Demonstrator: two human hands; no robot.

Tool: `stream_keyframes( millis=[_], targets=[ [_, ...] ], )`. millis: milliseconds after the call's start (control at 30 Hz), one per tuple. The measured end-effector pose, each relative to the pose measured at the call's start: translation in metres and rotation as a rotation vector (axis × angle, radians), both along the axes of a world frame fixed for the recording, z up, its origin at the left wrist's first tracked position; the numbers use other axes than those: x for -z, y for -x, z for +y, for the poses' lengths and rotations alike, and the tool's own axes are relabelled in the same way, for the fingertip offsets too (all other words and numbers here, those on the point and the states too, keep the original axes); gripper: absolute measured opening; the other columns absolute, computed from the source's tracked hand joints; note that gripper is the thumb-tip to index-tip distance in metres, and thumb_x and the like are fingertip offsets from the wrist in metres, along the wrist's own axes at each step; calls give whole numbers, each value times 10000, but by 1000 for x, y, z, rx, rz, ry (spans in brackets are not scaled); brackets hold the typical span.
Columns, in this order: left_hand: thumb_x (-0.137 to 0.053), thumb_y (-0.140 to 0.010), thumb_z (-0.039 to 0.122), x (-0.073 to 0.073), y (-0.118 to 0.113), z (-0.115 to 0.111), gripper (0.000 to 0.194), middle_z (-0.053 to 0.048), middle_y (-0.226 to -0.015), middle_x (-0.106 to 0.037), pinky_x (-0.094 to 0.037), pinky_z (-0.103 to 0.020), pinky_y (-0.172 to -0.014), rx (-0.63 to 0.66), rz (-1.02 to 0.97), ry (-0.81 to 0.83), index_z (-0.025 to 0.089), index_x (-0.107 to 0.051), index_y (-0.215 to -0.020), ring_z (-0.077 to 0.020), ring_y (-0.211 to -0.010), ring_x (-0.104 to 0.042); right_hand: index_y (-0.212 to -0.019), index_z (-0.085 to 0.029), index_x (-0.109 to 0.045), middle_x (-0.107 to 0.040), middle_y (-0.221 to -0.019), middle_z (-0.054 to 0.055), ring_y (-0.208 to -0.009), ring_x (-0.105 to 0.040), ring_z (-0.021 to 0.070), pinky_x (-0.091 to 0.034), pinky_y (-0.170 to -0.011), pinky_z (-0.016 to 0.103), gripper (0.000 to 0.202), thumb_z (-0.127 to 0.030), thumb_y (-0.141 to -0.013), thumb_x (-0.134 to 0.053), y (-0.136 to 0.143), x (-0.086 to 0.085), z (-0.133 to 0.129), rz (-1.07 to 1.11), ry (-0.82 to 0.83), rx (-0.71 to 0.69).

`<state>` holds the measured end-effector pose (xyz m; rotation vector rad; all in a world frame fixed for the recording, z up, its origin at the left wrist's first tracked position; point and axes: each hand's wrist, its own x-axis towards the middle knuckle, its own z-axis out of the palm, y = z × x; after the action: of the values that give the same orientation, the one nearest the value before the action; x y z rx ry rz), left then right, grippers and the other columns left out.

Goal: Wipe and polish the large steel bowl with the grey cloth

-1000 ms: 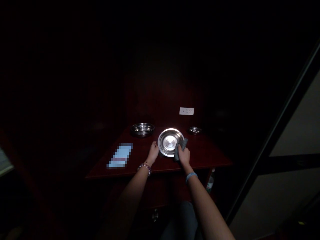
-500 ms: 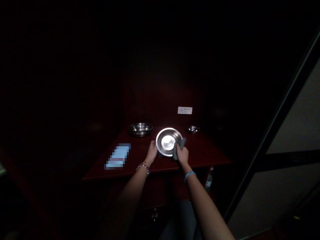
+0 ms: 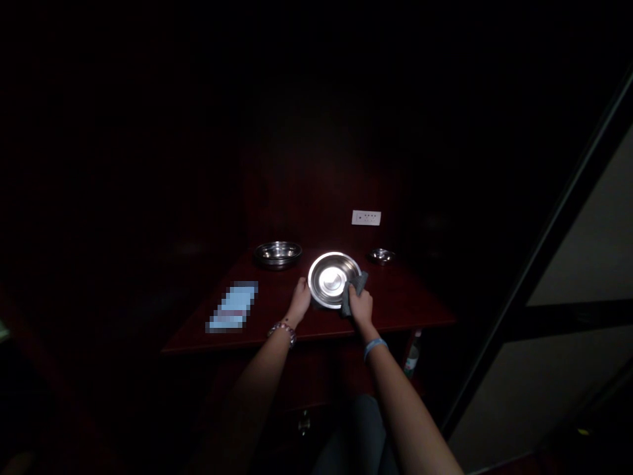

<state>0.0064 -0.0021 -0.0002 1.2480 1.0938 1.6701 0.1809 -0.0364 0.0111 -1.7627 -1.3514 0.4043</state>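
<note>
A round steel dish (image 3: 333,279) is held tilted between the two hands above the dark red tabletop (image 3: 395,300), its bright inner face turned toward the camera. The left hand (image 3: 300,300) is closed on the dish's left rim, with the fingers curled around the edge. The right hand (image 3: 361,305) is closed on a grey cloth (image 3: 357,285), and the cloth is pressed against the dish's right rim. Whether the lower edge of the dish is in contact with the tabletop cannot be determined.

A beaded bracelet (image 3: 283,330) is worn on the left wrist, and a light blue band (image 3: 374,346) is worn on the right wrist.

Beyond the left hand, further back on the tabletop, a second steel bowl (image 3: 277,253) is set upright, well apart from the held dish. Beyond the right hand, a smaller steel dish (image 3: 380,255) is placed near the rear edge of the tabletop. To the left of the left hand, a pale blue flat item (image 3: 232,307) is laid on the tabletop; its surface is blurred and cannot be read.

A white socket plate (image 3: 366,217) is mounted on the dark wall behind the right hand. Below the tabletop edge, to the right of the right forearm, a bottle (image 3: 411,356) is partly visible.
</note>
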Motion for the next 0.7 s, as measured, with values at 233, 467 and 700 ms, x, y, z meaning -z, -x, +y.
stream_keyframes(
  millis=[233,467,700],
  targets=[
    [-709,-771,437,-3,0,-4,255,-51,-873,-692,-477,-335,-898,0,-3,-6,207,-610,-825,-211,-885,-638,-1035,-87,-755,-774,-1028,200,-989,-747,246,-504,-781,226,435,-378,-1011,-433,1,-3,-3,-6,6,15],
    [-728,-741,423,-4,-1,-4,242,-43,-833,-696,-485,-327,-875,-6,-11,17,227,-592,-777,-216,-890,-635,-1048,-90,-755,-775,-1039,193,-992,-746,242,-510,-782,224,439,-379,-1011,-426,1,-3,-3,-17,-1,24],
    [-709,-752,463,-1,0,-2,264,-44,-839,-690,-476,-336,-902,26,-13,-29,228,-598,-801,-209,-888,-631,-1059,-89,-754,-774,-1042,192,-1011,-744,249,-510,-807,231,433,-385,-1013,-443,1,-2,-3,33,6,11]
  ],
)
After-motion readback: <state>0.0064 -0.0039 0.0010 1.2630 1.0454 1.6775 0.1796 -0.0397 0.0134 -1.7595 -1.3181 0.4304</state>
